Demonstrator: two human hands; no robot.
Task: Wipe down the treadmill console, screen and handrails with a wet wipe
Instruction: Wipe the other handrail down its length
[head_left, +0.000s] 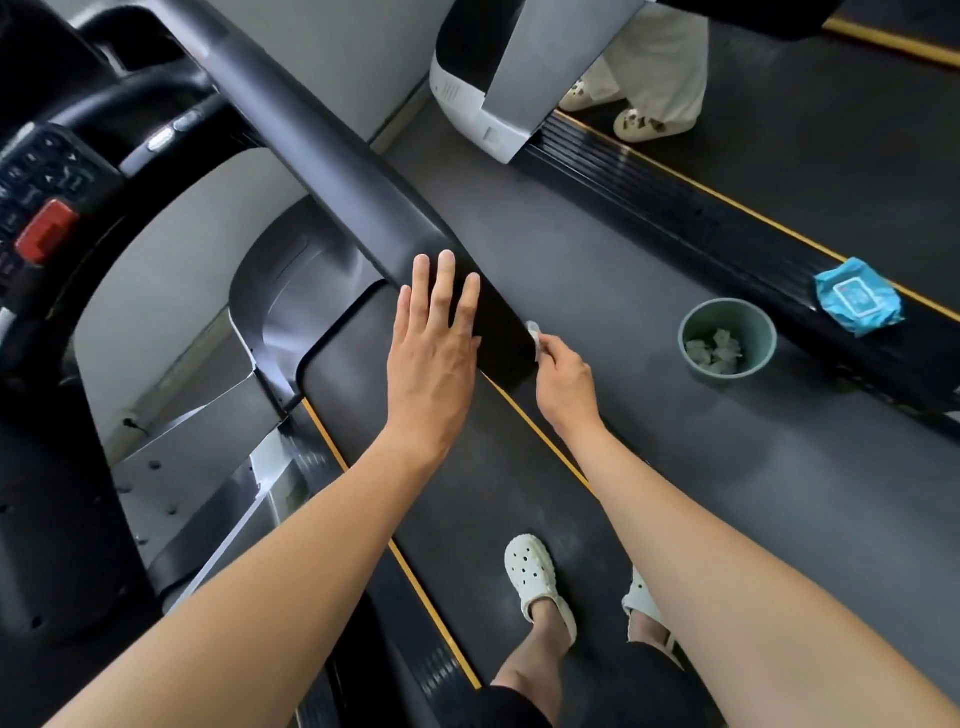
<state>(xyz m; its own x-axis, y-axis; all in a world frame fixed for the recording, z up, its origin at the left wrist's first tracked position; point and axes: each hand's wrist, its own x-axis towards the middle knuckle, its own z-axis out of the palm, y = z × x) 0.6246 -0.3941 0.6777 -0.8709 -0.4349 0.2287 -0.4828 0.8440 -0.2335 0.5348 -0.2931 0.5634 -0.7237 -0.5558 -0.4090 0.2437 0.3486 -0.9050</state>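
Head view: rests left hand (434, 353) flat, fingers straight, on handrail (332, 156) end; pinches wipe (534, 332) in right hand (563, 382) against handrail's right edge, its length running up-left toward console (41, 208).

A bin (727, 338) stands on the floor (597, 270) between the handrail (332, 161) and a wipe pack (858, 297).

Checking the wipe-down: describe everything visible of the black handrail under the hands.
The handrail is a thick, rounded bar in matte black, seemingly plastic or rubber-coated. It slants from the console side at upper left to a flatter, squared end mid-frame, above the belt's right edge. The left hand lies flat on that end, fingers straight. The right hand pinches a white wet wipe against its outer side.
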